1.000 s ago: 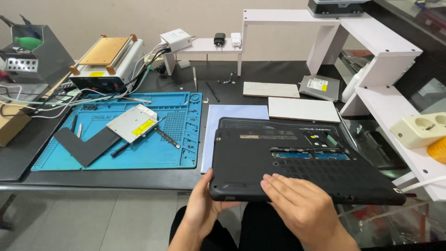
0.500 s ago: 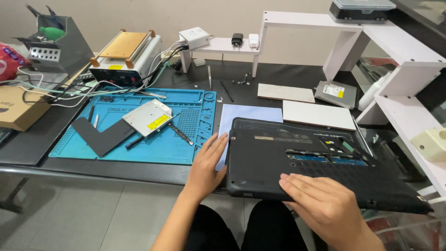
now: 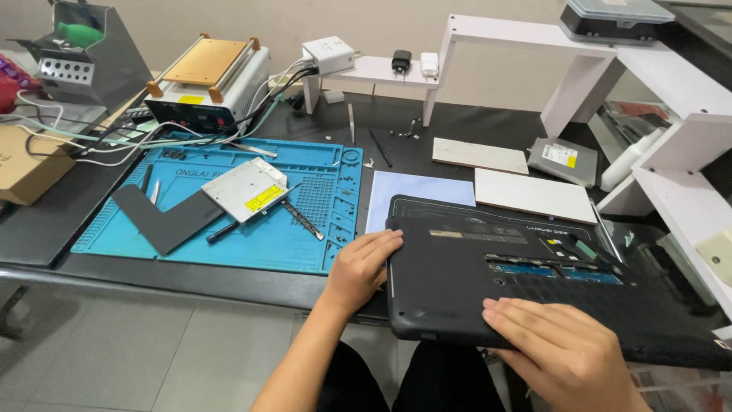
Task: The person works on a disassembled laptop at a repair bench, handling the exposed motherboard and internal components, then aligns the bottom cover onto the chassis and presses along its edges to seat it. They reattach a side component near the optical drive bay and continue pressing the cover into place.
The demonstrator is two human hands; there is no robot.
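Observation:
A black laptop (image 3: 488, 259) lies bottom-up at the near edge of the dark bench, partly on a pale blue sheet (image 3: 415, 191). My left hand (image 3: 362, 267) rests on the bench, fingers against the laptop's left edge. My right hand (image 3: 560, 351) lies flat on the laptop's near underside, fingers spread, palm down. Neither hand grips anything.
To the left lies a blue work mat (image 3: 252, 202) carrying a silver optical drive (image 3: 248, 187), a dark panel (image 3: 164, 217) and small tools. Behind it stand a heating plate machine (image 3: 210, 84) and cables. White shelving (image 3: 610, 69), two white boards (image 3: 534, 194) and another drive (image 3: 564, 160) lie right.
My left hand has come from under the laptop's near edge up to its left side. The laptop has settled further right on the bench. The camera view has shifted left.

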